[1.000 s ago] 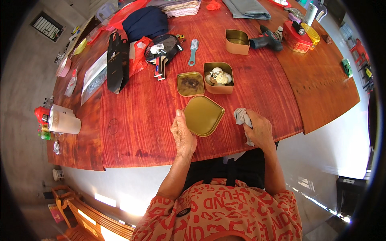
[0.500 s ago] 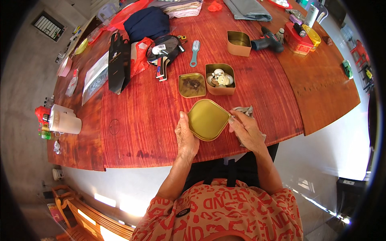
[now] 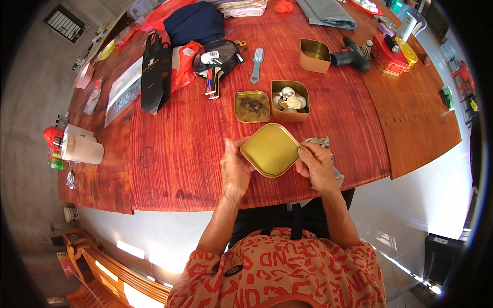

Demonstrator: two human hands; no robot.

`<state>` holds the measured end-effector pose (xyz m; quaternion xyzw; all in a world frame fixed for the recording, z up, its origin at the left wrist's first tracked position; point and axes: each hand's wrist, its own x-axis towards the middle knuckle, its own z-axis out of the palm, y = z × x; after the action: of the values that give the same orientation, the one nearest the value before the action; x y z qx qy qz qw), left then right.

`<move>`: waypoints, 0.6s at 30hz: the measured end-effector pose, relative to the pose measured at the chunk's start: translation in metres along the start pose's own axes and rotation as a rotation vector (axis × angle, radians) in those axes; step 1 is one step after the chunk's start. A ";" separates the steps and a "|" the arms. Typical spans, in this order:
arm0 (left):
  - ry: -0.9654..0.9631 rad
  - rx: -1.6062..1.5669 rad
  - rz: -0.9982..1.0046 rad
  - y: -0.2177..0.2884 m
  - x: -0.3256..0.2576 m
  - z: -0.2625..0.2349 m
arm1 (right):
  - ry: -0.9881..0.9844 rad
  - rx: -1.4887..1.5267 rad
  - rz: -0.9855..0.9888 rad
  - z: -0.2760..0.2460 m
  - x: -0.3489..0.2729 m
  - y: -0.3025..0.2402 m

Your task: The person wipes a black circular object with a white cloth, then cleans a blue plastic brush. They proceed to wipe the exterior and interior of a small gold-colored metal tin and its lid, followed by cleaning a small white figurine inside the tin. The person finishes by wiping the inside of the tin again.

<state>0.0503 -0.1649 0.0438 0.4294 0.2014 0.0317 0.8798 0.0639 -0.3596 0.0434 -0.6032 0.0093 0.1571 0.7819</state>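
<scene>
A gold tin lid point(image 3: 270, 150) with rounded corners is held over the near part of the table between my two hands. My left hand point(image 3: 236, 167) supports its left corner, thumb raised and fingers reaching under the edge. At the right corner, my right hand point(image 3: 315, 165) pinches the rim. Beneath and beside that hand lies a crumpled greyish cloth point(image 3: 336, 172). Just beyond the lid stands an open tin point(image 3: 290, 117) with white, egg-like round things and a small cream figure inside. Left of it, a second shallow gold lid point(image 3: 252, 119) holds dark, brownish stuff.
Farther back are another open tin point(image 3: 314, 64), a power drill point(image 3: 354, 59), a teal-handled brush point(image 3: 256, 66) and a red tin box point(image 3: 386, 57). A black paper bag point(image 3: 155, 82) stands at left, near a plastic jug point(image 3: 82, 146). The table's front edge point(image 3: 179, 211) curves before me.
The lid has shifted slightly right and turned a little, still between both hands. My left fingers now sit further under its edge. The whole view has shifted slightly.
</scene>
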 end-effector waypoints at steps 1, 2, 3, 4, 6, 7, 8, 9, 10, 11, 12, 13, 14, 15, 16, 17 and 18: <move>-0.014 0.044 0.032 0.002 0.003 -0.007 | 0.028 0.000 0.003 -0.001 0.001 0.003; -0.028 0.088 0.064 0.006 0.005 -0.014 | 0.031 0.007 -0.010 -0.002 0.003 0.006; -0.041 0.132 0.096 0.008 0.007 -0.017 | 0.035 0.013 -0.022 -0.002 0.004 0.010; 0.072 0.187 0.121 0.006 0.006 -0.017 | 0.038 0.020 -0.034 -0.002 0.006 0.012; 0.095 0.287 0.163 0.002 0.005 -0.023 | 0.062 -0.005 -0.045 0.002 0.008 0.015; 0.106 0.336 0.183 0.000 0.003 -0.026 | 0.073 -0.017 -0.050 0.004 0.009 0.017; 0.110 0.268 0.158 -0.002 0.001 -0.024 | 0.072 0.000 -0.050 0.005 0.010 0.019; 0.094 0.309 0.152 -0.004 -0.001 -0.024 | 0.072 0.017 -0.050 0.005 0.012 0.021; 0.078 0.349 0.145 -0.008 -0.003 -0.024 | 0.072 0.034 -0.050 0.006 0.013 0.023; 0.064 0.387 0.142 -0.010 -0.004 -0.023 | 0.071 0.043 -0.045 0.009 0.014 0.024; 0.021 0.351 0.147 -0.014 -0.004 -0.022 | 0.071 0.050 -0.040 0.012 0.015 0.025; 0.002 0.371 0.116 -0.016 -0.006 -0.021 | 0.071 0.058 -0.035 0.016 0.016 0.026; -0.013 0.421 0.159 -0.019 -0.007 -0.019 | 0.083 0.080 -0.008 0.019 0.016 0.027; -0.027 0.470 0.201 -0.021 -0.006 -0.018 | 0.076 0.103 -0.009 0.022 0.018 0.030; -0.009 0.468 0.221 -0.022 -0.005 -0.019 | 0.069 0.125 -0.010 0.023 0.020 0.033; 0.008 0.466 0.241 -0.022 -0.002 -0.020 | 0.061 0.148 -0.012 0.025 0.022 0.036; 0.026 0.464 0.261 -0.023 0.001 -0.022 | 0.048 0.149 -0.007 0.027 0.024 0.038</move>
<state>0.0407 -0.1626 0.0140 0.6416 0.1573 0.1033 0.7436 0.0719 -0.3199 0.0106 -0.5468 0.0374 0.1386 0.8249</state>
